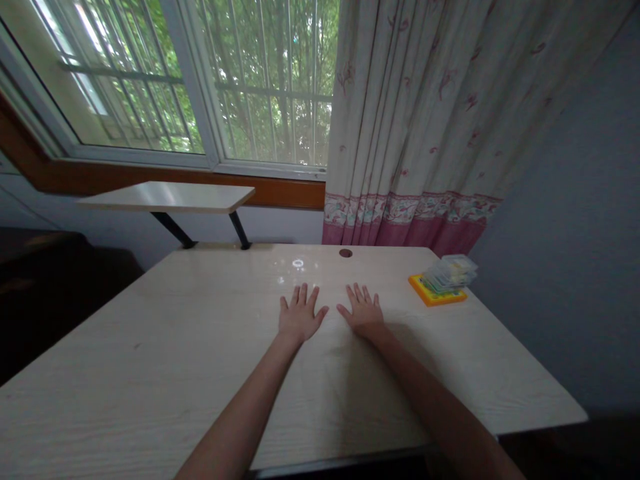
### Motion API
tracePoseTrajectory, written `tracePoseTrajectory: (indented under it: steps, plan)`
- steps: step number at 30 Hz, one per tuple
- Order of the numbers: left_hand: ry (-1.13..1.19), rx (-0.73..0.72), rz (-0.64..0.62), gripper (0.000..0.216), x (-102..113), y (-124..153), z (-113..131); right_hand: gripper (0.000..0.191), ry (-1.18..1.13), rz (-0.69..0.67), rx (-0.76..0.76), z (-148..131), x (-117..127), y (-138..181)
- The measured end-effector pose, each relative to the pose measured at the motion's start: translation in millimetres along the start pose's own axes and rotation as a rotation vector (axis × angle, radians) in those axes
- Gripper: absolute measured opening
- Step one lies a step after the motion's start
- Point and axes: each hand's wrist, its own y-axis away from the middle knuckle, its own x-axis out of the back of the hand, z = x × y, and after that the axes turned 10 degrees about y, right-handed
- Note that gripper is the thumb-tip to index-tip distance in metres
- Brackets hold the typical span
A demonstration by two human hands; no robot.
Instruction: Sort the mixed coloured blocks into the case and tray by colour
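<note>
My left hand (299, 315) lies palm down on the pale wood-grain desk (165, 360), its fingers spread and nothing in them. To its right, a short gap away, my right hand (363, 312) rests flat in the same way, fingers apart. Off to the right of that hand, near the desk's right edge, is a yellow-orange tray or board (436, 297) with a stack of clear plastic boxes (451, 272) on top. What the boxes contain is too small to make out.
A raised shelf (173, 196) on black supports stands at the back left of the desk. Near the back edge is a round brown cable hole (345, 253). A flowered curtain (415, 133) hangs behind, beside a barred window (270, 87). A wall (565, 267) borders the right side.
</note>
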Motion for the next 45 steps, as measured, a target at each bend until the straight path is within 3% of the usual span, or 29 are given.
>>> tracePoseTrajectory:
  steps: [45]
  plan:
    - [-0.020, 0.014, -0.032, 0.065, 3.8, 0.5, 2.4, 0.068, 0.009, -0.010, -0.004, -1.2, 0.7, 0.0]
